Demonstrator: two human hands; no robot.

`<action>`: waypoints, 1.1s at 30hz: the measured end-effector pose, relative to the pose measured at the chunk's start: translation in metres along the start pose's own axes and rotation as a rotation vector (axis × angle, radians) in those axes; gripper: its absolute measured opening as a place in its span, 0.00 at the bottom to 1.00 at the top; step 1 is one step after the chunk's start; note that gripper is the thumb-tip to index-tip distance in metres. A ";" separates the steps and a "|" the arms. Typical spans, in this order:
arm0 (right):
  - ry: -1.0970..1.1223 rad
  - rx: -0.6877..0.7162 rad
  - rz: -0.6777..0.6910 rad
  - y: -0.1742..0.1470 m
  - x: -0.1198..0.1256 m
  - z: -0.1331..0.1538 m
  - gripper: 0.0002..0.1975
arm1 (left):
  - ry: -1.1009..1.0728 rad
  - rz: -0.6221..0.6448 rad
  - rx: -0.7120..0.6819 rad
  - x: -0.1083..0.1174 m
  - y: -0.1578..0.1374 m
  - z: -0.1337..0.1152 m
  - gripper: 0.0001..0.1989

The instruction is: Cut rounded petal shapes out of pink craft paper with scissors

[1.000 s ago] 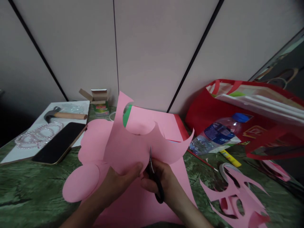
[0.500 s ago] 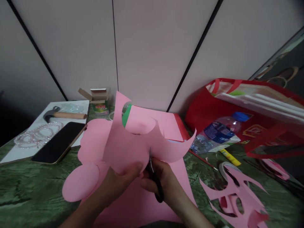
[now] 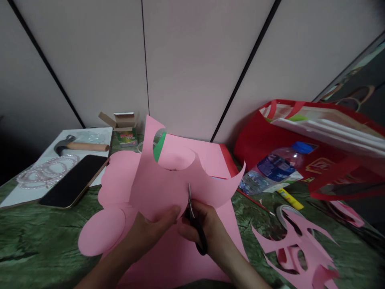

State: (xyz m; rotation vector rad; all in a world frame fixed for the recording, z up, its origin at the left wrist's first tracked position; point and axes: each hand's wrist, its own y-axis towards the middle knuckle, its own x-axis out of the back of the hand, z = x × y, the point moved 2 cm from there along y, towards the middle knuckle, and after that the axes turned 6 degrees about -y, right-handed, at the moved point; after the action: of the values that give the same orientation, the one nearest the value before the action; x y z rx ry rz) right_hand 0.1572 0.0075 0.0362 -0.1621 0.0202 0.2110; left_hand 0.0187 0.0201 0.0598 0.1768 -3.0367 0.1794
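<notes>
My left hand (image 3: 156,228) pinches the lower edge of a pink paper sheet (image 3: 168,188) that has curved pieces cut out of its upper side. In my right hand (image 3: 204,224) is a pair of scissors (image 3: 198,230) with black handles. Their blades point away from me and lie in the sheet, right of my left thumb. Below the held sheet, more pink paper (image 3: 180,257) covers the table. A cut pink oval (image 3: 102,230) and a scalloped pink piece (image 3: 120,176) lie to the left.
Leftward lie a phone (image 3: 75,180), a hammer (image 3: 84,145), a bead string (image 3: 45,172) and a small open box (image 3: 126,134). On the right are a plastic bottle (image 3: 275,166), a red bag (image 3: 255,132), a yellow tube (image 3: 290,199) and pink paper scraps (image 3: 300,245).
The view has shifted very slightly. My hands, the scissors and the pink sheet keep almost the same position, with the blades still in the paper.
</notes>
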 end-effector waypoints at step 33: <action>0.011 0.009 -0.027 0.003 -0.001 -0.009 0.16 | -0.025 0.062 -0.053 0.001 0.002 -0.009 0.08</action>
State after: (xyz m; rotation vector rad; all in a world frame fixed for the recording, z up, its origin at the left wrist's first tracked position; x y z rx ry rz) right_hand 0.1559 0.0085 0.0267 -0.1542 0.0299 0.1835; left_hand 0.0184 0.0235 0.0681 0.0823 -3.0694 0.1016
